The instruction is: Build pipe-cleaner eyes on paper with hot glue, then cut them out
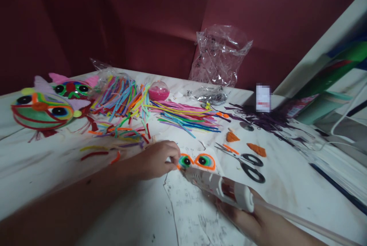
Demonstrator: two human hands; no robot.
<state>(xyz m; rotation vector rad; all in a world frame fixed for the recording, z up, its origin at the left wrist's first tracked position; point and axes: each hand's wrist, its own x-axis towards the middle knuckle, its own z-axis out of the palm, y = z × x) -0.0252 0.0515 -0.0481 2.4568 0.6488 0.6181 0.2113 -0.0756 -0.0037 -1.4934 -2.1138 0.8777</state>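
Observation:
My right hand is closed around a white hot glue gun, its nozzle pointing left. The nozzle is at the lower edge of a pipe-cleaner eye, ringed in orange, green and blue with a black centre. Thumb and fingertips of my left hand pinch together at the left rim of this eye. Beside it lies a matching pipe-cleaner eye. Both rest over a sheet of paper with handwriting. Black-handled scissors lie partly open to the right.
Bundles of coloured pipe cleaners spread across the table behind my hands. Two decorated masks stand at the left. Orange pieces, dark purple strips, a pink-based clear ball and a clear plastic bag are further back.

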